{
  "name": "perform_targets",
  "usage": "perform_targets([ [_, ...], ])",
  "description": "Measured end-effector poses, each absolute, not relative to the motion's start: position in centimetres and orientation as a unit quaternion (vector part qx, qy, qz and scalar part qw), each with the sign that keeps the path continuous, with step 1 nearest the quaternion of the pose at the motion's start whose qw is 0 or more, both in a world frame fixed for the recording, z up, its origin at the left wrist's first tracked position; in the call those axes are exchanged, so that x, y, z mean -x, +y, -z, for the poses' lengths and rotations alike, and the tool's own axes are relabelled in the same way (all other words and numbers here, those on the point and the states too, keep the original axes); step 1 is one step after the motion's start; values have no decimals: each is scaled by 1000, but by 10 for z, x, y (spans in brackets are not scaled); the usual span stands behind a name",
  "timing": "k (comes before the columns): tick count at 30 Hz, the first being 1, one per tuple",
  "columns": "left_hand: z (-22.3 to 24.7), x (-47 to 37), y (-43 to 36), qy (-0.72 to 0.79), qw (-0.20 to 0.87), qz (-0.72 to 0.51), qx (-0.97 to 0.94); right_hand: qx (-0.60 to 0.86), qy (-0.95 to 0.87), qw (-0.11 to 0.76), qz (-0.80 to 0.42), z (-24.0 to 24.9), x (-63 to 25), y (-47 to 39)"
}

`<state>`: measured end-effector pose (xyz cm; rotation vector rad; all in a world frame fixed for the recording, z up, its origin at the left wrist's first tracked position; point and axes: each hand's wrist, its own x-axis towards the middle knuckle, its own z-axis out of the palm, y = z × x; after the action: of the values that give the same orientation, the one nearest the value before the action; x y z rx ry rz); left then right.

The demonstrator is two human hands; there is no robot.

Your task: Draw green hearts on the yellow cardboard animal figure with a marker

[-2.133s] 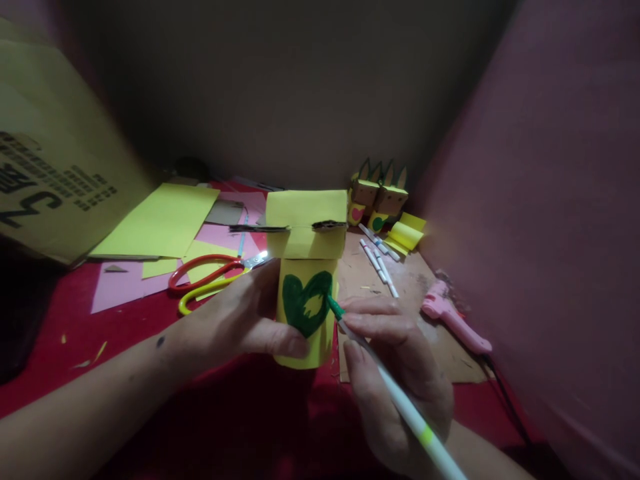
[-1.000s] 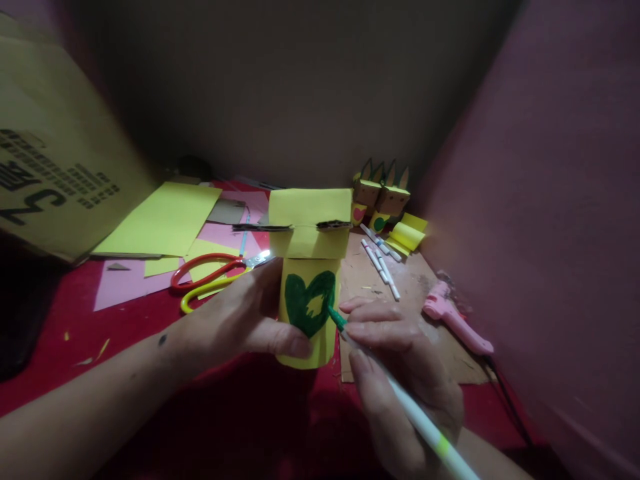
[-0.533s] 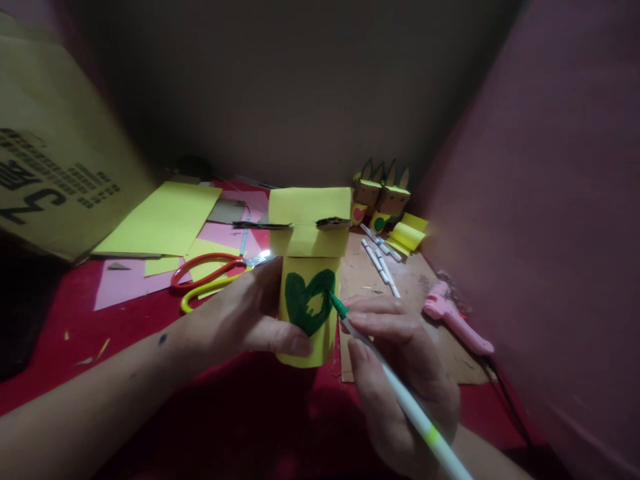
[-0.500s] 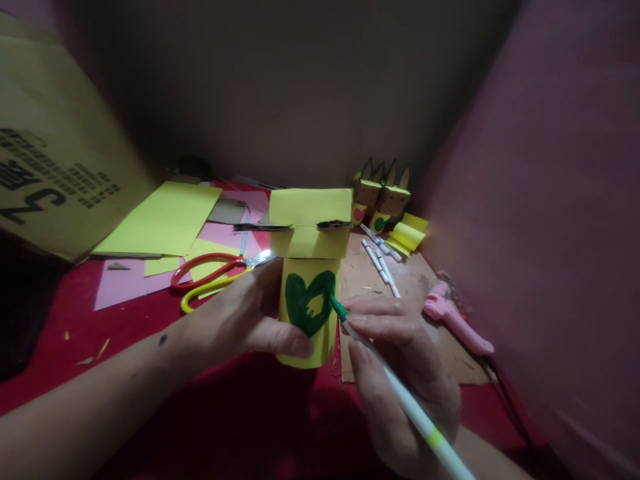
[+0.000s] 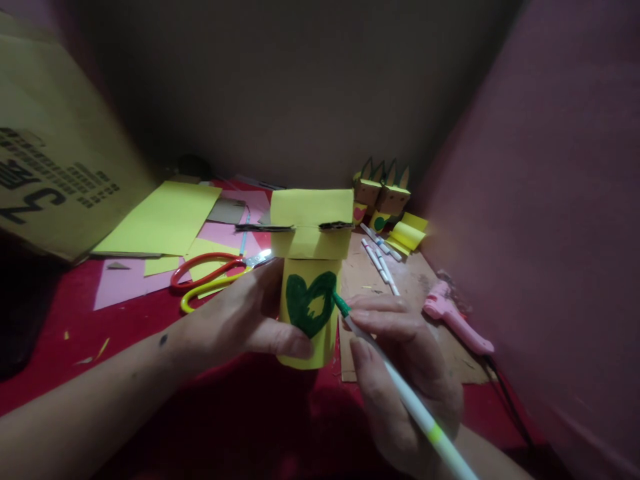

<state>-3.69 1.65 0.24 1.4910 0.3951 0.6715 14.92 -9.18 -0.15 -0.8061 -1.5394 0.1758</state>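
A yellow paper figure [image 5: 311,243], with a boxy top on a tube-shaped body, stands upright in my left hand [image 5: 250,320]. My left thumb lies across the lower front of the tube; the other fingers are hidden behind it. On the tube is a green heart [image 5: 303,300] with a small yellow patch left uncoloured inside. My right hand [image 5: 405,373] grips a white marker [image 5: 413,403], its green tip at the heart's right edge. Two cardboard strips stick out at the figure's top, one at the left and one at the right.
Red-and-yellow-handled scissors [image 5: 207,267] lie left of the figure, by yellow sheets [image 5: 160,217] and pink paper. At the right, a cardboard mat [image 5: 415,287] bears several markers [image 5: 377,260] and a pink glue gun [image 5: 455,320]. Eared cardboard figures [image 5: 383,193] stand behind; a large printed bag [image 5: 65,153] is left.
The marker tip has shifted slightly right, to the heart's right edge, along with my right hand. The figure has moved a touch to the right in my left hand.
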Motion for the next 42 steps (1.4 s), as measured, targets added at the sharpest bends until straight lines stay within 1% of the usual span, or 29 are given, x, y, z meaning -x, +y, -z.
perform_targets([
  [10,-4,38,15,204,648,-292,-673,361,-680,632,-90,8,-150,-99],
  [13,-5,38,16,213,641,-294,-676,358,-672,643,-86,8,-148,-99],
  [21,-3,38,16,194,656,-293,-668,351,-683,638,-61,1,-150,-95],
  [28,0,38,18,178,654,-298,-673,355,-688,628,-77,6,-152,-97],
  [34,-2,39,15,204,652,-295,-668,365,-681,630,-72,6,-152,-97],
  [42,-5,39,15,193,647,-291,-678,358,-683,633,-66,0,-152,-95],
])
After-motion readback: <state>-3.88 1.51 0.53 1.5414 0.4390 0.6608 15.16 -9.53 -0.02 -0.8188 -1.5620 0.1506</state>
